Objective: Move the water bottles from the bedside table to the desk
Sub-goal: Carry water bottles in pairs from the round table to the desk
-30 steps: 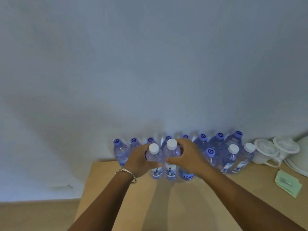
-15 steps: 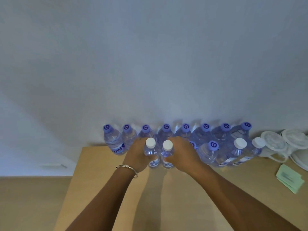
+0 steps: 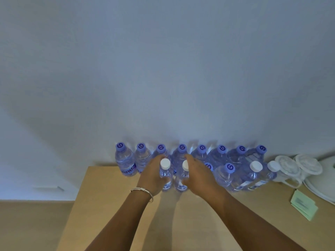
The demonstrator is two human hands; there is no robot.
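Observation:
Two small white-capped water bottles stand side by side on the wooden desk (image 3: 190, 223). My left hand (image 3: 151, 177) wraps round the left bottle (image 3: 165, 173), with the thumb across its front. My right hand (image 3: 198, 177) holds the right bottle (image 3: 182, 180) from the other side. Behind them, a row of several purple-capped bottles (image 3: 182, 148) lines the wall. To the right, in a front row, stand one purple-capped bottle (image 3: 229, 168) and two white-capped bottles (image 3: 255, 166).
Two white lidded cups (image 3: 288, 168) stand right of the bottles, with a white round object (image 3: 326, 180) at the frame's edge. Green paper sachets (image 3: 304, 205) lie at the right. The desk's left edge (image 3: 78, 196) drops to the floor.
Both hands have carried the two white-capped bottles down and slightly back, so they stand on the desk in front of the purple-capped row. The view has shifted a little.

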